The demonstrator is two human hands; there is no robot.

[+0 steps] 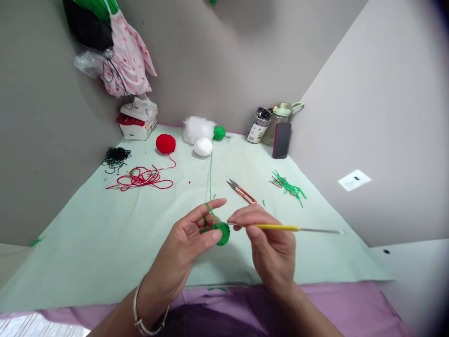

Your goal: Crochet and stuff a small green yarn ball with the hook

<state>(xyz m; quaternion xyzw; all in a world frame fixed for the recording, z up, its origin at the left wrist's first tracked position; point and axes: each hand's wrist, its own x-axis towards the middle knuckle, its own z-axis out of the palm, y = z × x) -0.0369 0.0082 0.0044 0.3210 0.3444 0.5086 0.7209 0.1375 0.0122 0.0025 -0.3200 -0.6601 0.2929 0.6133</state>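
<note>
Left fingers (205, 242) pinch one green crochet piece (223, 233); right fingers (253, 216) hold one yellow-handled hook (278, 227).

Likely a home: spotted fabric (126, 58) hangs beyond the left hand (186, 241), a drinking bottle (275, 121) beyond the right hand (271, 248).

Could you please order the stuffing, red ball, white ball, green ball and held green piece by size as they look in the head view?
1. Stuffing
2. Red ball, white ball and green piece: too alike to rank, the piece being nearer and partly covered
3. Green ball
</note>
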